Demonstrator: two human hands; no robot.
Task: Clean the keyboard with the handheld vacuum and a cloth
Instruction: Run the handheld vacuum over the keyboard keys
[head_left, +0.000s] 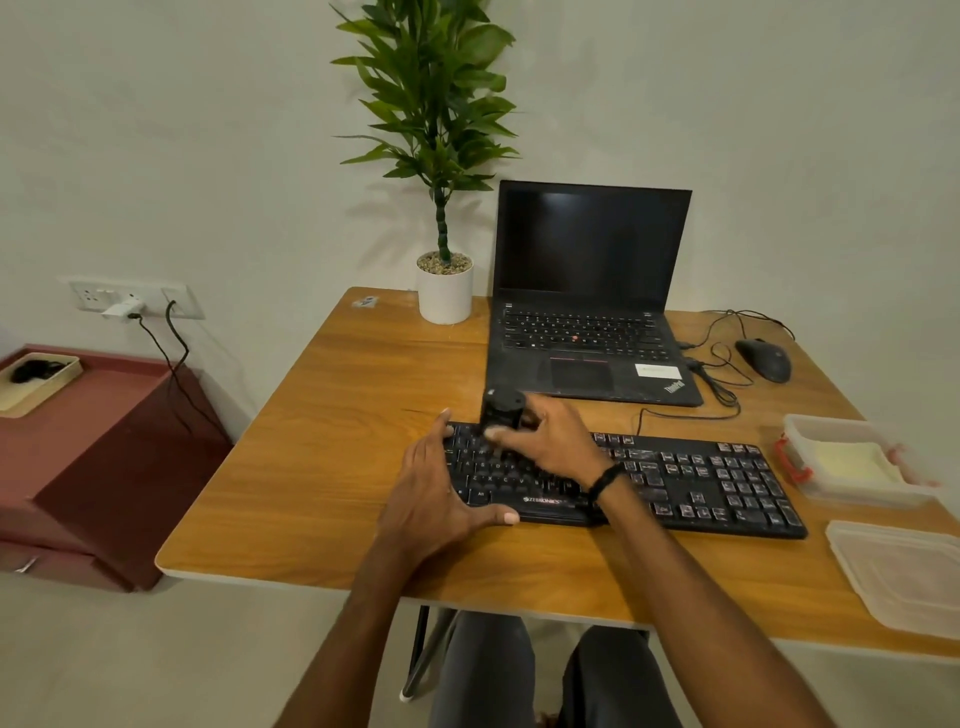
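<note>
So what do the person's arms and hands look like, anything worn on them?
Both forearms are bare, no sleeves or gloves in view. The right hand has a thin black wristband at its wrist. The left hand shows no watch, ring or band.

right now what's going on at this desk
A person at the wooden table is vacuuming the black full-size keyboard. Their right hand grips a small black cylindrical handheld vacuum over the upper left keys, while the left hand rests flat on the keyboard's left end. What looks like a pale folded cloth lies in the clear plastic box on the right.
</note>
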